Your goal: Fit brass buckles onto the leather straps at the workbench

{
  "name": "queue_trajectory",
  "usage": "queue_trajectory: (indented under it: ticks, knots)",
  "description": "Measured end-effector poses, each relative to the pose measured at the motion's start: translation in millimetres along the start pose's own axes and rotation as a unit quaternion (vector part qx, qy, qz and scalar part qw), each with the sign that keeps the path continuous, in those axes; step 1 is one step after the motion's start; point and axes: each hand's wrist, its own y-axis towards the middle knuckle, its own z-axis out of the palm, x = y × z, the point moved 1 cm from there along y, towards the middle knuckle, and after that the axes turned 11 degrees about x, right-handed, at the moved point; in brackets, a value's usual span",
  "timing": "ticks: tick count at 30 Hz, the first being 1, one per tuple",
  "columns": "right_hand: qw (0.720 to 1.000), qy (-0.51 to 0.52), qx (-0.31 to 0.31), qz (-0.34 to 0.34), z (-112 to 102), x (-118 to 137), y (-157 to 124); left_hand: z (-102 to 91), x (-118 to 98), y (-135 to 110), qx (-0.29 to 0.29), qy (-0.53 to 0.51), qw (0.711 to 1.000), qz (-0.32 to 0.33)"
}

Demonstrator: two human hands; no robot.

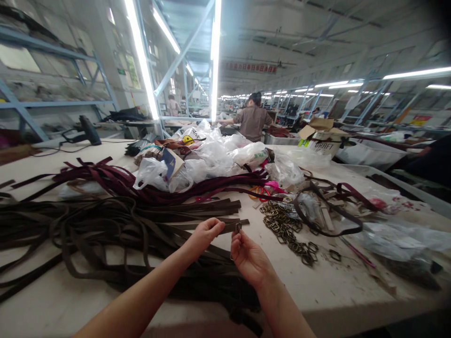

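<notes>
My left hand (210,230) pinches a dark brown strap (243,221) near its end, and the strap's tip sticks out to the right. Close beside it, my right hand (246,256) has its fingers closed on a small metal buckle (238,227), held upright at the strap's end. Whether the strap passes through the buckle I cannot tell. Many more dark brown straps (105,225) lie in a tangled heap to the left and under my forearms. Right of my hands is a pile of bronze-coloured metal buckles (285,227), with one buckle (334,255) lying apart.
Maroon straps (102,177) stretch behind the brown ones. Clear plastic bags (211,159) are heaped at the back. A pink pen-like stick (358,253) and a filled plastic bag (398,244) lie at right. Farther off, a person (254,119) faces away near a cardboard box (322,134).
</notes>
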Motion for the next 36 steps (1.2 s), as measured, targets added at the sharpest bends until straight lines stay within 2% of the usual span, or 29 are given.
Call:
queue_trajectory:
  ticks: [4, 8, 12, 15, 17, 19, 21, 24, 26, 29, 33, 36]
  knots:
    - [1.0, 0.013, 0.004, 0.027, 0, -6, -1, -2.2, -5, -6, 0.04, 0.0, 0.999, 0.013]
    - [0.998, -0.044, 0.004, 0.047, -4, -15, 1, -1.0, -3, -6, 0.053, 0.019, 0.997, 0.048]
    - [0.991, -0.129, -0.008, -0.022, -10, -19, 7, 1.1, -2, -9, 0.033, 0.077, 0.993, 0.086]
    - [0.974, -0.216, 0.01, -0.068, -14, -17, 15, 1.6, -7, -11, 0.033, 0.178, 0.971, 0.155]
    - [0.96, -0.268, 0.004, -0.086, -16, -14, 22, 1.2, -9, -12, 0.004, 0.192, 0.964, 0.183]
    - [0.949, -0.301, -0.008, -0.095, -17, -13, 30, 0.5, -10, -13, -0.014, 0.152, 0.975, 0.164]
    - [0.943, -0.316, -0.008, -0.099, -18, -15, 38, -0.8, -8, -12, -0.009, 0.105, 0.987, 0.119]
    - [0.939, -0.329, -0.017, -0.098, -18, -21, 48, -5.4, -3, -10, -0.028, 0.11, 0.991, 0.066]
    - [0.937, -0.335, -0.032, -0.092, -19, -25, 53, -9.3, -1, -9, -0.07, 0.172, 0.981, 0.057]
    - [0.936, -0.34, -0.033, -0.084, -19, -30, 60, -12.2, 1, -8, -0.115, 0.292, 0.949, 0.04]
    - [0.926, -0.366, -0.03, -0.092, -22, -34, 66, -10.5, 0, -8, -0.129, 0.392, 0.911, 0.013]
    - [0.909, -0.399, -0.032, -0.118, -26, -35, 65, -10.0, -3, -9, -0.112, 0.401, 0.909, 0.016]
